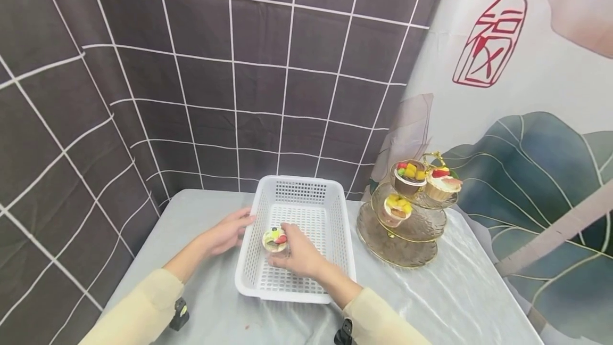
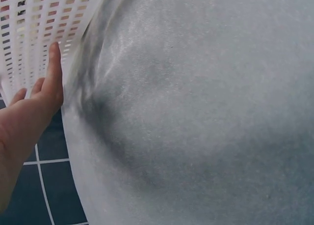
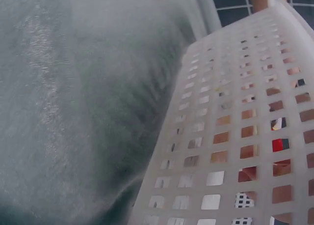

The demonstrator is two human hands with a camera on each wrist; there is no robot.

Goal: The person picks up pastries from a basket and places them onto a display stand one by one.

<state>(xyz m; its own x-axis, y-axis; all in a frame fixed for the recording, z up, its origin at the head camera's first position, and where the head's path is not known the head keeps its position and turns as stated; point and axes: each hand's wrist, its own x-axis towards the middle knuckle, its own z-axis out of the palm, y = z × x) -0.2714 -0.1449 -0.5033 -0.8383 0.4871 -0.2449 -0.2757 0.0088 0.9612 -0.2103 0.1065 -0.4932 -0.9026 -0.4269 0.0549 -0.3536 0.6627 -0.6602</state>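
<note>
A white plastic basket (image 1: 287, 296) with perforated walls stands on the cloth-covered table. My right hand (image 1: 300, 253) reaches inside and grips a small fruit-topped cupcake (image 1: 274, 239) between thumb and fingers. Red, green and cream bits show on its top. Against the basket's left side rests my left hand (image 1: 229, 233), its fingers nearly straight; the left wrist view shows those fingers (image 2: 55, 70) along the lattice wall (image 2: 41, 53). In the right wrist view the basket wall (image 3: 234, 136) hides most of the right hand and the cupcake.
Right of the basket stands a tiered glass stand (image 1: 397, 253) with gold rims. A dark fruit cupcake (image 1: 407, 179) and a pale one (image 1: 440, 185) sit on top; a mango-topped one (image 1: 395, 211) sits lower. A dark checked curtain (image 1: 258, 89) hangs behind.
</note>
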